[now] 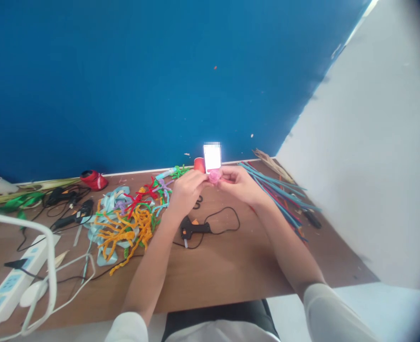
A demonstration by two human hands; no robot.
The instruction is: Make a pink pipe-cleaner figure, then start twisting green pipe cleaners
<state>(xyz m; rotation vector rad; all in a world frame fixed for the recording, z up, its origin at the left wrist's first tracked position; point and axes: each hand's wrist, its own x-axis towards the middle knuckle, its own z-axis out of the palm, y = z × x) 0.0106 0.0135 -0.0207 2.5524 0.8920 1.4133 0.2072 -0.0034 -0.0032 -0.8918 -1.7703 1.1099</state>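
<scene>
Both hands are raised above the middle of the table and meet at a small, rounded pink flower-like piece [214, 176]. My left hand [189, 189] pinches it from the left with thumb and fingertips. On the other side, the closed fingers of my right hand [241, 186] grip the same piece. Its fine detail is too small to make out. Just behind it stands a bright, lit phone screen [212, 157], with a red spool-like object [199, 164] at its left. Below the hands, a black glue gun [194, 228] lies on the table with its cord looped to the right.
Orange, red and green fuzzy stems [131, 228] pile up at left with pale blue ribbon [106, 256]. A power strip [21, 280], white curved tubing [52, 266] and another glue gun [72, 216] lie farther left. Blue and red stems [277, 190] lie right, near the walls.
</scene>
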